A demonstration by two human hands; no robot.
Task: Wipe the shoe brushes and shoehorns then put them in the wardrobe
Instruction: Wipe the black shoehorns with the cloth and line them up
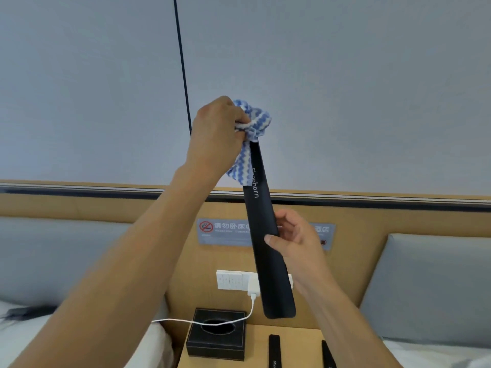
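Shoehorn (268, 251) | right hand (297, 243) grip pinches middle | left hand (212, 139) grip clutches cloth (255, 120) | tissue box (215, 333) below

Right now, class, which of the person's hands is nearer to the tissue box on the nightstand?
Right. The right hand grips the shoehorn at mid-length, above the tissue box. The left hand is higher still, gripping the cloth around the shoehorn's top end.

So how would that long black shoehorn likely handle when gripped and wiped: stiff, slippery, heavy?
Probably stiff: the shoehorn stays straight though the right hand holds it only mid-length. Likely light, since a loose grip of thumb and fingers carries it. Its smooth surface looks somewhat slippery, so the cloth gripped in the left hand should slide easily.
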